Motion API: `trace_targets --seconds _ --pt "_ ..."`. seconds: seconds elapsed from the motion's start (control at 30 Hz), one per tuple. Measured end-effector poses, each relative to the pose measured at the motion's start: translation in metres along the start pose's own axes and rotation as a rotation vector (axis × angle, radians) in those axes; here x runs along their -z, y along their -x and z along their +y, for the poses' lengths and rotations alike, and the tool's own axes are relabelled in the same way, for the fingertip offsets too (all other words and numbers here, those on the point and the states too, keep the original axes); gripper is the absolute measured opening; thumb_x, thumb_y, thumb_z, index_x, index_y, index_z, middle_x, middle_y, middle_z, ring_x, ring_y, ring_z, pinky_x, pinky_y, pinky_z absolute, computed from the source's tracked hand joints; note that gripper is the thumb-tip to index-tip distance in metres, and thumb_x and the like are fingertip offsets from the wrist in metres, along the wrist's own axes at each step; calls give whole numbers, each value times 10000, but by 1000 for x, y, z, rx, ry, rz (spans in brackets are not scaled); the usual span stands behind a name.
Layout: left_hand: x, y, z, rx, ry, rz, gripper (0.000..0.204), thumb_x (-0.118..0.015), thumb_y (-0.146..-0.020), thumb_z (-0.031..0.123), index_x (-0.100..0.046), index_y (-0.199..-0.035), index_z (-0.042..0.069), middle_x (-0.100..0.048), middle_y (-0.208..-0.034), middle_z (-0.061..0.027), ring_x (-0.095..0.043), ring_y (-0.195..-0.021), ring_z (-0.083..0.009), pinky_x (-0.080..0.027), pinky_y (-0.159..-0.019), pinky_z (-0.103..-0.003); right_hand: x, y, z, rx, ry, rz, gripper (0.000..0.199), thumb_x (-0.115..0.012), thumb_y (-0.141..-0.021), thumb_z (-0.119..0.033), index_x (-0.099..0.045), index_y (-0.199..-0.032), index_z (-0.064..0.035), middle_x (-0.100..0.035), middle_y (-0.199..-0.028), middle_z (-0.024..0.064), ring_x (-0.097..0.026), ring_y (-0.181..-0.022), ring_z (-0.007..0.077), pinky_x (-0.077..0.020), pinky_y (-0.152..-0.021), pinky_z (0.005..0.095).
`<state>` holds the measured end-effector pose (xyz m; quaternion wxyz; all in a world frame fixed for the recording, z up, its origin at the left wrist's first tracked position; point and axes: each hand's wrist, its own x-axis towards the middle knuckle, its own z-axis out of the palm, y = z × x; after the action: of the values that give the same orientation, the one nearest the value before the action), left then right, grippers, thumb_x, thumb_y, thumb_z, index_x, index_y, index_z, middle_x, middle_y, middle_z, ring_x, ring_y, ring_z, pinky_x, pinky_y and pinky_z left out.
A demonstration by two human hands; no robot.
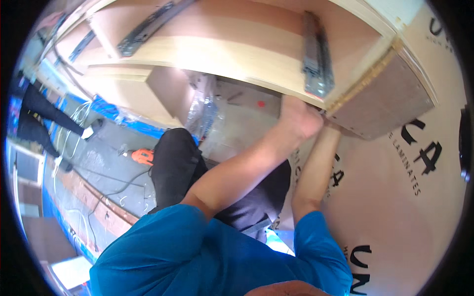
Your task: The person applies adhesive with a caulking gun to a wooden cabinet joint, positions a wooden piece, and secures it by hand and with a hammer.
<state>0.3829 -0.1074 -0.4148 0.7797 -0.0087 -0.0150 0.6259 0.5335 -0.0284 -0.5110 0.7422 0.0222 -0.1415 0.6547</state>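
The left hand [299,118] is closed into a loose fist, knuckles up, pressed against the lower edge of the pale wooden cabinet carcass [237,54] just below the grey metal drawer slide [316,54] screwed to its inner side panel; whether the fingers pinch a small fastener or tool there cannot be told, since the back of the hand hides them. The right hand [332,127] reaches up just beside it, its forearm rising along the laminate, but its fingers are tucked behind the left fist and under the corner of the carcass, so how far open it is cannot be told. The carcass sits at the top of the view, on its side, its brown-faced end panel [390,98] resting against a large pinkish protective-film-covered laminate sheet [395,207] on the right. Built of board with steel slides, it will likely be heavy, stiff and awkward rather than fragile; its raw panel edges and corners look like the firmest places to grip, while the filmed laminate is probably slippery. Further out, an orange power tool [142,156] lies on the grey floor [98,163] among cables, near another person's dark-trousered legs [42,116].
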Motion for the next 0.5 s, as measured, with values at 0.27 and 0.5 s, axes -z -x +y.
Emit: trace_targets --seconds 0.27,0.5 --pt "-1 -4 -11 4 37 69 419 -480 -1036 430 -585 -1292 115 -626 -1303 -83 -567 -1226 -293 -414 -1091 -509 -8 -5 -12 -42 -9 -17 581 -511 -1005 -472 -510 -1451 -100 -526 -1480 100 -464 -1378 328 -345 -1152 550" --pt "-11 9 -4 43 12 62 423 -485 -1029 436 -589 -1285 114 -608 -1327 -81 -544 -1255 -282 -407 -1095 -514 -7 0 -6 -81 -26 -38 582 -498 -1007 -477 -511 -1450 -100 -524 -1480 107 -466 -1375 330 -353 -1144 556"
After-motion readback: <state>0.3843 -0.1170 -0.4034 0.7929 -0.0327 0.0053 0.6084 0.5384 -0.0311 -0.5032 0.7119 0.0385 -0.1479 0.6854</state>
